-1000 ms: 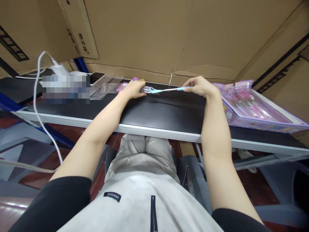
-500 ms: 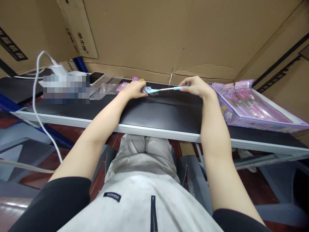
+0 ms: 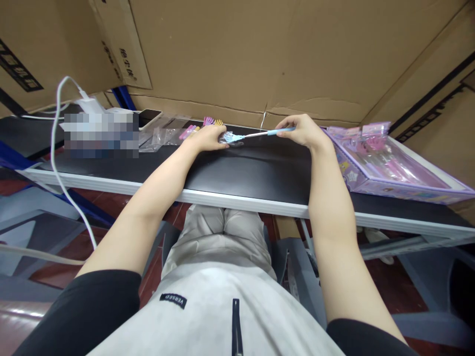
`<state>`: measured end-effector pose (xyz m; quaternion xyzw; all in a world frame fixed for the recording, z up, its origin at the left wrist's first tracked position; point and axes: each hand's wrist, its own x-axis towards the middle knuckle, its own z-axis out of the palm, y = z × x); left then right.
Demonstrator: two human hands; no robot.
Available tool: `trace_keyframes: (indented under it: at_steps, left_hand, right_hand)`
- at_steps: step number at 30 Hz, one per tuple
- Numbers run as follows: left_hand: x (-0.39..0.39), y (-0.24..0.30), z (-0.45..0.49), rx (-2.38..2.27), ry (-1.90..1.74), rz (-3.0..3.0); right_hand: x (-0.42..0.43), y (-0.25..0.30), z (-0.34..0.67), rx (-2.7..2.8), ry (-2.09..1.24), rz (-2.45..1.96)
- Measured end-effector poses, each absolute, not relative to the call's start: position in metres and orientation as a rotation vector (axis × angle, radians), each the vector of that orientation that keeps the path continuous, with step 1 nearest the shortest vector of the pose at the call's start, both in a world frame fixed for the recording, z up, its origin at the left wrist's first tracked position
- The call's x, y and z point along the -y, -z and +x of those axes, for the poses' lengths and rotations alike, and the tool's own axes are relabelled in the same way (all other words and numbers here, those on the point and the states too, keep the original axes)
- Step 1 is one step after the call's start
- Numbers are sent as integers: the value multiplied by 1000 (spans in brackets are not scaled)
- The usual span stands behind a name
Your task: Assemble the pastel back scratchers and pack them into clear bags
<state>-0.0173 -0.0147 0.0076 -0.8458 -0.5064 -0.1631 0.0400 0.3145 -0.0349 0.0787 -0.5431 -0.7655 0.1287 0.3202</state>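
My right hand (image 3: 302, 130) pinches the handle end of a blue back scratcher (image 3: 256, 134) with a thin metal rod and a small claw head. The claw head points left into the mouth of a clear plastic bag (image 3: 227, 139). My left hand (image 3: 206, 137) is closed on that bag and presses it against the black table (image 3: 260, 173). Both forearms reach out over the table's front edge.
More clear bags (image 3: 163, 134) and pink and yellow scratchers (image 3: 208, 121) lie behind my left hand. A purple box of scratchers (image 3: 386, 165) sits at the right. A white charger and cable (image 3: 59, 143) are at the left. Cardboard boxes (image 3: 260, 54) wall in the back.
My right hand has pushed the scratcher a little to the left, so its claw head sits further inside the bag. My left hand has stayed on the bag.
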Motion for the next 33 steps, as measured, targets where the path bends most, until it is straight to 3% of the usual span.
trace_keyframes:
  at_steps: [33]
  left_hand:
    - [10, -4, -23, 1484, 554, -2653]
  right_hand:
    - [9, -68, 340, 2122, -278, -1316]
